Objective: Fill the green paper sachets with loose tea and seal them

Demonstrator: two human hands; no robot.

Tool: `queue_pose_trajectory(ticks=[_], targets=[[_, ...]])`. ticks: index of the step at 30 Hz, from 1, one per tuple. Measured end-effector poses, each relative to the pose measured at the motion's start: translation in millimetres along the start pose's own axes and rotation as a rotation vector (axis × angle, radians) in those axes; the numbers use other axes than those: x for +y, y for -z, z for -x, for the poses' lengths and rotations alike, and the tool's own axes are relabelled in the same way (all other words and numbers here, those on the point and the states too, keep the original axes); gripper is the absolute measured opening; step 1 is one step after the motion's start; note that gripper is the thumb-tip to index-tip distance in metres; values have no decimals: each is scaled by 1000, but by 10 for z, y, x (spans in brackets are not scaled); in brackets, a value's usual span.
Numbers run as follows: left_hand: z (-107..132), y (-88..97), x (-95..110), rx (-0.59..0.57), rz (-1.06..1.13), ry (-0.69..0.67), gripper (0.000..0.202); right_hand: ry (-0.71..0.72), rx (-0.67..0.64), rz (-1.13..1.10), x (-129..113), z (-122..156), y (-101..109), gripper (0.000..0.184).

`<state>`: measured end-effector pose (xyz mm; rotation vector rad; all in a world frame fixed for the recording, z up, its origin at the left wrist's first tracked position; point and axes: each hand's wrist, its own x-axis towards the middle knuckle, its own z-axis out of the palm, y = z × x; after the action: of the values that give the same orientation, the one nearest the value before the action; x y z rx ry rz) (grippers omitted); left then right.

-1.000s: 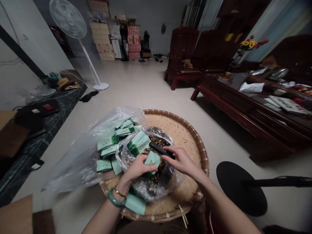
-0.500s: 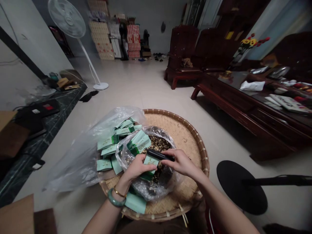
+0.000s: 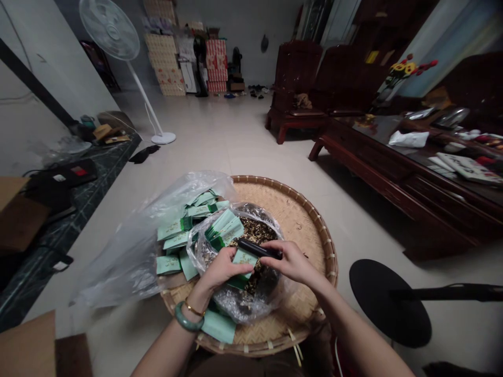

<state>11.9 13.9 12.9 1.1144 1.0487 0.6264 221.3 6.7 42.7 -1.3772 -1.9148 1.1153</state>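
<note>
My left hand (image 3: 223,272) is closed on a small green paper packet (image 3: 244,256), fingers at its left side and thumb across its front. In my right hand (image 3: 288,260) is a slim black handheld device (image 3: 251,247), shaped like a bag sealer, lying across the packet's upper edge. Both hands are over a clear plastic bag (image 3: 236,306) holding a dark and pale dry loose mix (image 3: 259,230). A stack of green packets (image 3: 225,229) rests on the bag's far left part. Whether the device pinches the packet's edge is too small to tell.
The bag sits on a round woven bamboo tray (image 3: 302,209). More green packets (image 3: 175,229) lie at its left beside a large clear plastic bag (image 3: 126,267). A black round base (image 3: 389,301) stands on the floor at right, a dark wooden table (image 3: 393,173) beyond it.
The view has shifted very slightly. Both hands, the packet and the black device stay in nearly the same place.
</note>
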Motion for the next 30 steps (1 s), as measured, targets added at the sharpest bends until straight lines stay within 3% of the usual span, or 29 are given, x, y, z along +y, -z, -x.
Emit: queue_pose_trajectory(ticks=[6, 13, 19, 26, 28, 30], targets=[[-9, 14, -7, 0, -7, -24, 37, 15, 29, 4, 19, -8, -4, 34], [-7, 6, 16, 4, -29, -2, 37, 2, 16, -41, 19, 4, -5, 28], [-14, 40, -18, 28, -12, -23, 40, -106, 153, -156, 245, -35, 27, 47], [26, 74, -55, 178, 30, -112, 41, -36, 112, 293, 487, 37, -283, 44], [39, 57, -60, 184, -2, -139, 40, -7, 134, 262, 444, 22, -332, 38], [48, 26, -61, 173, -50, -156, 39, 19, 191, 88, 356, -24, -346, 31]])
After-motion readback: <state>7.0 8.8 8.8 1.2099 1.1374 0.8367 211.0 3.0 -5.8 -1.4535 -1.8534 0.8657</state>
